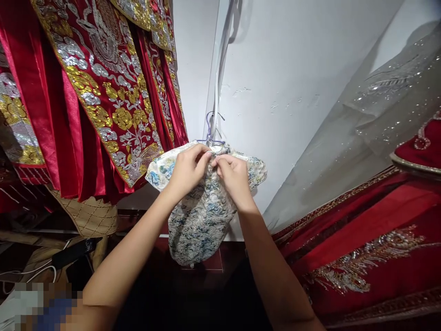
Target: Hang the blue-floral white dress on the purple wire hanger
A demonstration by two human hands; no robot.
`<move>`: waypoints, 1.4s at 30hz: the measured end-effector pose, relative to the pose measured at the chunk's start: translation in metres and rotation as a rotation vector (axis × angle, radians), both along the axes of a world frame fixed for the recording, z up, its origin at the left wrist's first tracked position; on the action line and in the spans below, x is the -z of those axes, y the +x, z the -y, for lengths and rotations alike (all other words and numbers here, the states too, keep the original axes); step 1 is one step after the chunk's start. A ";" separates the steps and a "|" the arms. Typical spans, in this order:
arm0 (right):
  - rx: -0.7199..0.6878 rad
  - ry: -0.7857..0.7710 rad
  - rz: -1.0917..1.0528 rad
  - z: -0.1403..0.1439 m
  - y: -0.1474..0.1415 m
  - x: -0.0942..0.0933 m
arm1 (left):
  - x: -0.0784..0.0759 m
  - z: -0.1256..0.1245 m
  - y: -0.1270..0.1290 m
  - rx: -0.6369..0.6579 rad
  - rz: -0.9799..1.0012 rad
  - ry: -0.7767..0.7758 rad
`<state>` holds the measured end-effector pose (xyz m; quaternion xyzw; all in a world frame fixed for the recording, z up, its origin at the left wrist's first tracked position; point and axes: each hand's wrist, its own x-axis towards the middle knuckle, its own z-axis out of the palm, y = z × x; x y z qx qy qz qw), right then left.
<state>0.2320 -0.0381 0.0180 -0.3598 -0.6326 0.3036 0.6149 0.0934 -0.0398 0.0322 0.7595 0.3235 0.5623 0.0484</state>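
Observation:
A cream dress with a blue floral pattern (203, 225) hangs on a thin blue hanger (208, 128) against the white wall. At its neckline, my left hand (189, 165) pinches the collar from the left side, thumb and forefinger together. My right hand (234, 177) is closed on the collar's other side, its fingertips almost meeting those of the left. Whatever small fastening may lie between the fingertips is too small to make out. The dress's short sleeves spread out to both sides behind my wrists.
Red garments with gold and silver embroidery (120, 101) hang at the left. To the right are a sheer sparkling fabric (320, 138) and a beaded red garment (372, 230). A black object with a white cable (74, 253) lies at lower left. Dark red tiles (206, 264) cover the floor.

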 end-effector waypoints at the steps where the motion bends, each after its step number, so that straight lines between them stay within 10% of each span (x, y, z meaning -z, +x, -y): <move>1: 0.008 -0.016 0.026 -0.006 0.000 0.007 | -0.001 0.000 -0.001 -0.031 0.018 0.019; 8: 0.001 -0.292 0.210 -0.014 0.003 0.076 | 0.011 -0.027 -0.078 -0.108 0.754 -0.054; 14: -0.097 -0.313 0.266 0.003 0.003 0.092 | 0.092 -0.039 -0.131 0.278 1.465 -0.711; 18: -0.156 -0.334 0.420 0.017 0.004 0.104 | 0.162 -0.021 -0.109 0.287 1.426 -1.040; 21: -0.280 -0.291 0.575 0.029 0.013 0.115 | 0.187 -0.012 -0.092 0.276 1.094 -1.207; 27: -0.243 -0.360 0.680 0.034 0.038 0.122 | 0.141 0.006 -0.061 0.483 0.726 -1.048; 33: -0.177 -0.374 0.159 0.025 0.028 0.105 | 0.072 0.051 -0.023 0.568 0.291 -0.742; 37: -0.432 -0.737 -0.192 0.031 0.016 0.100 | 0.059 0.078 -0.012 0.462 0.070 -0.562; 42: -0.743 -0.928 -0.011 0.049 0.011 0.118 | 0.061 0.090 -0.013 0.395 0.023 -0.529</move>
